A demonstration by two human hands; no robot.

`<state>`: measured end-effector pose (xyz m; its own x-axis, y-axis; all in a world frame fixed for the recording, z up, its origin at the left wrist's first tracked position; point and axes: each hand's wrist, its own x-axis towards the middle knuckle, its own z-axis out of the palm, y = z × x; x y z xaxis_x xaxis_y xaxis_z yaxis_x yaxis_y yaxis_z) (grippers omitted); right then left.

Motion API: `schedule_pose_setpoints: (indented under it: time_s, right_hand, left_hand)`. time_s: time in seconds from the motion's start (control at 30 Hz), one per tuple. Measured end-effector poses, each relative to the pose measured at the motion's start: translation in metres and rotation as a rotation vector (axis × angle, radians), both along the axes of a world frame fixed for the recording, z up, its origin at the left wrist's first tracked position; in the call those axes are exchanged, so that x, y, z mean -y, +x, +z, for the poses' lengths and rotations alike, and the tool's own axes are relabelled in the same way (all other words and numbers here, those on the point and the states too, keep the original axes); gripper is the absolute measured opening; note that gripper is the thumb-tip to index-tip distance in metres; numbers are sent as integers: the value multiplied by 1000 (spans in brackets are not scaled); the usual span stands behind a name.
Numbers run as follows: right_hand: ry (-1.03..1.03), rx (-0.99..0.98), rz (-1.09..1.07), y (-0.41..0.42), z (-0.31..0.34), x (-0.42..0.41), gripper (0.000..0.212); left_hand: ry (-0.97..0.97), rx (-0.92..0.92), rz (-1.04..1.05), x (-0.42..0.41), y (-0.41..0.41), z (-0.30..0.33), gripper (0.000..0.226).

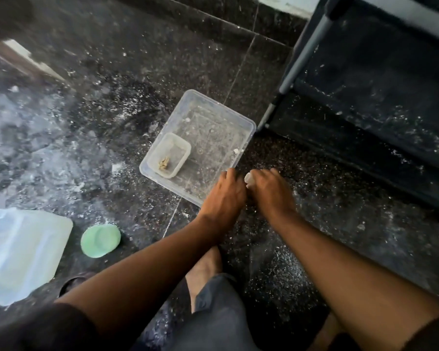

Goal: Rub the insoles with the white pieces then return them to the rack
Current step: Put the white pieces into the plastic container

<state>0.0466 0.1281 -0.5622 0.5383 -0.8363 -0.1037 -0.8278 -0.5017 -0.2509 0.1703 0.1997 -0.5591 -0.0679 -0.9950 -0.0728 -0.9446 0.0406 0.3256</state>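
Knees and forearms are filling the near edge of the view, with the person crouching over a dark floor (91,102) that is dusted all over with white crumbs. Just beyond, both hands are meeting at the near corner of the tub (250,127). The left hand (226,192) is curling downward, but whether its fingers are holding anything cannot be told. The right hand (270,187) is gripping a white piece (249,178), which is peeking out between the two hands.

No insole is showing clearly anywhere; one may be lying under the hands, dark against the dark floor, but that is a guess. Judging by the powder scattered around, rubbing seems to be well under way, though how many insoles are finished is not visible.

Inside the tub a smaller tray (180,143) is sitting with a yellowish crumb in it. To the left a translucent lid (23,249) and a green cap (100,240) are lying apart from the work.

Farthest off, at the right, the rack (309,54) is standing with its dark shelves speckled white; it is cut off by the frame, and no returned insoles can be made out on it.
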Motion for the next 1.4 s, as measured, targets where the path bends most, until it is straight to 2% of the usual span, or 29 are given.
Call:
schedule_pose_setpoints:
  time_s: [0.1,0.23,0.37,0.5,0.6,0.7,0.9,1.03,1.27,1.4]
  right_hand:
    - [-25,80,-11,16,11,-4,21]
    - [-5,171,41,49,21,-17,30]
    - [79,157,101,76,17,-27,30]
    - [92,51,136,96,11,-35,27]
    - [71,15,157,106,2,-38,19]
    - [62,-25,150,115,-6,-41,13]
    - [76,-58,154,123,-14,-42,24]
    - [124,-61,164,123,-13,-42,28]
    - [239,-48,148,117,-5,-37,24]
    - [323,31,143,105,15,-29,26]
  left_hand:
    - [-72,-29,107,-2,26,18,27]
    - [-142,-167,311,-18,59,39,23]
    - [-13,-58,393,-39,92,25,21]
    - [-28,-52,368,-50,103,17,21]
    - [32,-8,409,-50,112,6,12]
    - [24,54,372,-43,115,-3,21]
    - [34,148,274,-34,118,-7,20]
    - [25,118,291,-35,121,-14,14]
    - [16,-6,379,-42,114,-12,21]
    - [-31,-79,297,-48,92,0,23]
